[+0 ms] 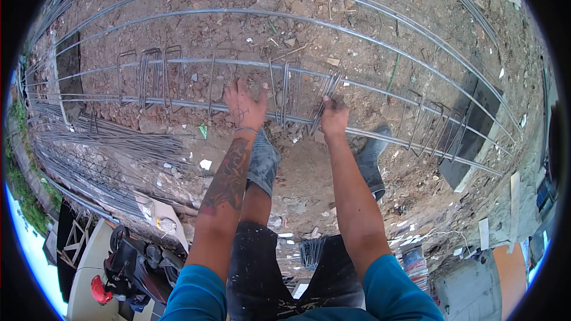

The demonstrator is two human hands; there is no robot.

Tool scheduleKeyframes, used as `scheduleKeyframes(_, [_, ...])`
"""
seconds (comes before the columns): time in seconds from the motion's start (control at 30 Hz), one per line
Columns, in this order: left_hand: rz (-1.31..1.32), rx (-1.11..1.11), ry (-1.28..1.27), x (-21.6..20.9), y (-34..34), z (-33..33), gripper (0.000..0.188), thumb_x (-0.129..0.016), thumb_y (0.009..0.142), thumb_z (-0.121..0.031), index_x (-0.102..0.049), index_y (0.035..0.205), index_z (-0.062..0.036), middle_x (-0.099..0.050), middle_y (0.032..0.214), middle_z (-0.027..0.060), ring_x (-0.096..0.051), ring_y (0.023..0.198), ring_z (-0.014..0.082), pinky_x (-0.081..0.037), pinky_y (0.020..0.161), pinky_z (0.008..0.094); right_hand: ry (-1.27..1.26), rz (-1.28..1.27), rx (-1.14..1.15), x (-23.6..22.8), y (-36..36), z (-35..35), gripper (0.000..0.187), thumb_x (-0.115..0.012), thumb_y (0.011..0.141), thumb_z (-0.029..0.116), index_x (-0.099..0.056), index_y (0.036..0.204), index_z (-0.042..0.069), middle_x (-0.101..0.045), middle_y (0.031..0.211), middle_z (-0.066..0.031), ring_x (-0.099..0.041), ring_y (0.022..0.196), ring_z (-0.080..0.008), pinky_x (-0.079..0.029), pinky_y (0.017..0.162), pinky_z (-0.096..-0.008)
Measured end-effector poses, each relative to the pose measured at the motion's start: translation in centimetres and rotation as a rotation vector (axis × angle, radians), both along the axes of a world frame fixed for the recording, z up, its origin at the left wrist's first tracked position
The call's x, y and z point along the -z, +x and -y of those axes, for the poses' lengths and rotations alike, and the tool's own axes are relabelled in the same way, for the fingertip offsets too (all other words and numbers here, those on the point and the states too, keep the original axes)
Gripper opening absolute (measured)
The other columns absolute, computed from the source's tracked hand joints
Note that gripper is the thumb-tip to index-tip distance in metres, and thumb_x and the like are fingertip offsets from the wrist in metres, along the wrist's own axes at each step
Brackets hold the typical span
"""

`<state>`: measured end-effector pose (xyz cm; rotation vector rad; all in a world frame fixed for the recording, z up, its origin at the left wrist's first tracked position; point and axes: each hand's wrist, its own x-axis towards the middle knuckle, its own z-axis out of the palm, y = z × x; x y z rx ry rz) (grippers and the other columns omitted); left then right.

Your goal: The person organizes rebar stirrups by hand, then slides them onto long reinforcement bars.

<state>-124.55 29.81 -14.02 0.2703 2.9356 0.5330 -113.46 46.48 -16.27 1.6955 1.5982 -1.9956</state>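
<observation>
Two long steel bars (pixel 380 135) run across in front of me, with rectangular wire stirrups looped around them in clusters. My left hand (pixel 245 104) is stretched over the nearer bar, fingers spread, holding nothing. A single stirrup (pixel 211 83) stands just left of it. In the gap between my hands, several stirrups (pixel 285 92) sit close together. My right hand (pixel 335 117) is closed on a small bunch of stirrups (pixel 327 92), tilted across both bars; its fingertips are partly hidden. More stirrups hang in a left cluster (pixel 152 77) and a spread-out right cluster (pixel 437 122).
Further long bars (pixel 262 12) arc beyond. Dark supports stand at left (pixel 70 74) and right (pixel 470 137). Thin rods (pixel 119 137) lie piled at left. My boots (pixel 372 157) straddle rubbly soil. Coiled wire (pixel 311 252) is between my thighs. A motorbike (pixel 143 261) is lower left.
</observation>
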Motion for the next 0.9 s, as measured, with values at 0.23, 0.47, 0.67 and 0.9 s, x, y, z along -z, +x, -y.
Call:
scheduleKeyframes(0.23, [0.525, -0.330, 0.512, 5.3, 3.8, -1.1, 0.025, -0.058, 0.086, -0.019, -0.064, 0.092, 0.0046, -0.066, 0.082, 0.0172, -0.063, 0.073, 0.0261, -0.046, 0.069, 0.0328, 0.077, 0.040, -0.244, -0.3, 2.9, -5.3, 0.022, -0.058, 0.088, 0.012, -0.058, 0.098, -0.008, -0.065, 0.078, -0.0114, -0.063, 0.061, -0.0149, -0.048, 0.056, -0.0256])
scheduleKeyframes(0.47, [0.270, -0.077, 0.144, 4.5, -1.3, 4.2, 0.023, -0.055, 0.089, -0.020, -0.062, 0.090, 0.0025, -0.065, 0.072, 0.0097, -0.057, 0.057, 0.0153, -0.044, 0.053, 0.0290, 0.160, 0.079, -0.206, -1.5, 3.3, -6.5, 0.030, -0.065, 0.082, 0.023, -0.064, 0.097, -0.003, -0.066, 0.074, -0.0159, -0.064, 0.066, -0.0228, -0.049, 0.062, -0.0331])
scheduleKeyframes(0.67, [-0.185, 0.079, -0.233, 0.5, 0.8, -1.1, 0.033, -0.065, 0.078, -0.023, -0.060, 0.105, -0.0051, -0.057, 0.104, 0.0194, -0.053, 0.097, 0.0369, -0.043, 0.080, 0.0441, 0.265, 0.213, -0.288, -1.6, 5.5, -9.7, 0.022, -0.058, 0.085, 0.019, -0.065, 0.099, 0.004, -0.062, 0.082, -0.0237, -0.063, 0.080, -0.0355, -0.048, 0.072, -0.0419])
scheduleKeyframes(0.9, [0.064, 0.259, -0.150, 2.5, 6.0, -5.5, 0.048, -0.068, 0.075, -0.030, -0.054, 0.115, -0.0068, -0.048, 0.111, 0.0196, -0.045, 0.104, 0.0382, -0.037, 0.087, 0.0478, 0.478, 0.319, -0.560, -0.8, 10.6, -15.5, 0.033, -0.057, 0.085, 0.022, -0.058, 0.114, 0.008, -0.061, 0.103, -0.0202, -0.058, 0.097, -0.0374, -0.047, 0.082, -0.0436])
